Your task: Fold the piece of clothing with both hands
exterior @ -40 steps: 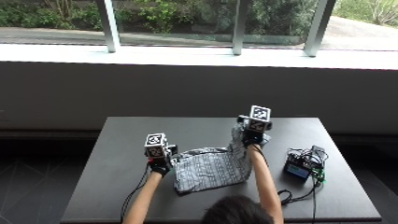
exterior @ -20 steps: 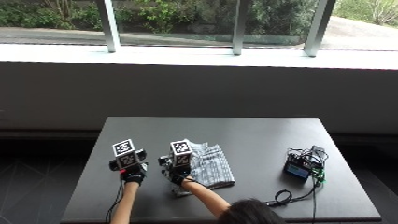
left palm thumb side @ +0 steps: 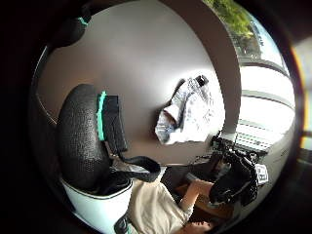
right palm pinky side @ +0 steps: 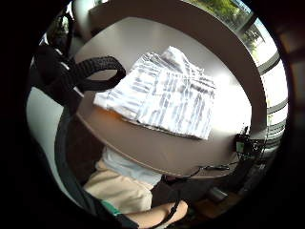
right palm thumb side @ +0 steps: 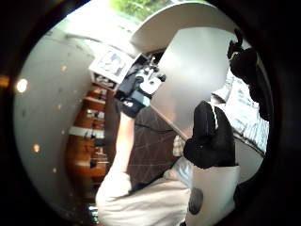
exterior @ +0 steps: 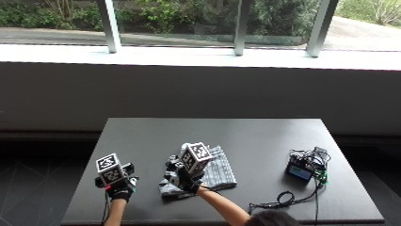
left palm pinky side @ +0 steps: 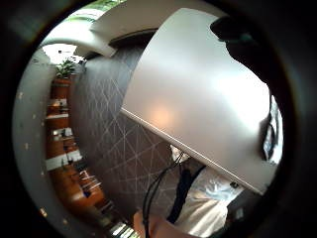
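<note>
Dark matte table [exterior: 263,141], flat rectangular top. On it, near the front edge and a little left of centre, lies the piece of clothing [exterior: 216,172]: soft woven fabric, grey-and-white striped, folded into a compact, roughly rectangular bundle with layered edges and a rumpled left end.

Right hand [exterior: 181,181], black glove, reaches across from the person's right and sits over the left front part of the bundle. The outside view does not show whether its fingers touch or pinch the cloth; grip state cannot be told. The right little-finger palm view shows the folded stripes [right palm pinky side: 162,95] spread broad beneath that palm, layers stacked, edges uneven.

Left hand [exterior: 120,189], black glove, is at the table's front left, apart from the clothing, bare tabletop between them. Its fingers are not visible; grip state cannot be told.

At the table's right: small dark box with a blue face [exterior: 300,170], tangled cables [exterior: 282,200] trailing to the front edge.
</note>
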Action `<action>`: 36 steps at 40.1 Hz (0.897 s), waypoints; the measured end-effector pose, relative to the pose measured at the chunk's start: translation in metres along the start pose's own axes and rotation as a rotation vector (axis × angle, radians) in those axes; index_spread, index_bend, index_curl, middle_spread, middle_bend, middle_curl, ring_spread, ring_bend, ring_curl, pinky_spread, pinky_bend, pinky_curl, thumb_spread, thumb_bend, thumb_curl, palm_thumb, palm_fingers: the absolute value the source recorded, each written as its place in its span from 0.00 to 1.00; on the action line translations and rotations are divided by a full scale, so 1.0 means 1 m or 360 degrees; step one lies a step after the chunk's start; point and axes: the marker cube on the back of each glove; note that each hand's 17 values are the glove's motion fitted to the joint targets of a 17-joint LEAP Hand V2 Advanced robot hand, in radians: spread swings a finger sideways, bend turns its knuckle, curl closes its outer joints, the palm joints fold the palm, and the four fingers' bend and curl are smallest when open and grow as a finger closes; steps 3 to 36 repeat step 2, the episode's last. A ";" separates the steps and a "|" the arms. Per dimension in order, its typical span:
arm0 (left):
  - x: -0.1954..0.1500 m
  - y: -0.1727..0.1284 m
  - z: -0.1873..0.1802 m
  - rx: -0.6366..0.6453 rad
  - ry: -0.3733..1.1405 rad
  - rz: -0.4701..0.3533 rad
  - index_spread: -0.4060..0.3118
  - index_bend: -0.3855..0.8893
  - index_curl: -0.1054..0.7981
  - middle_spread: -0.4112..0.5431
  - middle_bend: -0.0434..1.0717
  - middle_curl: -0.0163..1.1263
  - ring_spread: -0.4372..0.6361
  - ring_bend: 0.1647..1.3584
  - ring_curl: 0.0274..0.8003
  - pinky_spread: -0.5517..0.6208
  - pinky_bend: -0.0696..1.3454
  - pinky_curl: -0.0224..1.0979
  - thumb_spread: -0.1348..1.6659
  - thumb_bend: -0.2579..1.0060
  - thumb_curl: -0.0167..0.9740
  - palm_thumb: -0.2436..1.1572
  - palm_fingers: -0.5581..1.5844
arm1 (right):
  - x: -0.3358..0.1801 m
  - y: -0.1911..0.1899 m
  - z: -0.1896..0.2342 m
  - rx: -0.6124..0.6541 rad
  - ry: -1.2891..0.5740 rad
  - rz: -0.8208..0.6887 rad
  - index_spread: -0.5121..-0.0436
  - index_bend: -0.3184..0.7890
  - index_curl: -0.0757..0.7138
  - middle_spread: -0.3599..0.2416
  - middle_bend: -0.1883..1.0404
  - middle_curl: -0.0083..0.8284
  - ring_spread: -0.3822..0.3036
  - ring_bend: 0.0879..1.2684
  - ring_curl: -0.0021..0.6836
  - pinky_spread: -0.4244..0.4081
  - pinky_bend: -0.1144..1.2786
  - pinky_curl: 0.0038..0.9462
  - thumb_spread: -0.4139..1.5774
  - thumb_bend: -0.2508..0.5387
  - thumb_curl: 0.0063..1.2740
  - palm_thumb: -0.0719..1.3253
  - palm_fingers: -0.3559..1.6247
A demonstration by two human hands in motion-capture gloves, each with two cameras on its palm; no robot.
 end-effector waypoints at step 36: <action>0.001 -0.005 0.004 0.0009 0.0005 0.0007 0.42 0.48 0.64 0.51 0.18 0.28 0.54 0.20 0.42 0.71 0.17 0.34 0.82 0.19 0.40 0.46 0.48 | 0.000 0.002 -0.002 0.0014 -0.0020 -0.0013 0.67 0.37 0.40 0.49 0.30 0.54 0.36 0.40 0.62 0.31 0.53 0.41 0.73 0.30 0.43 0.68 0.71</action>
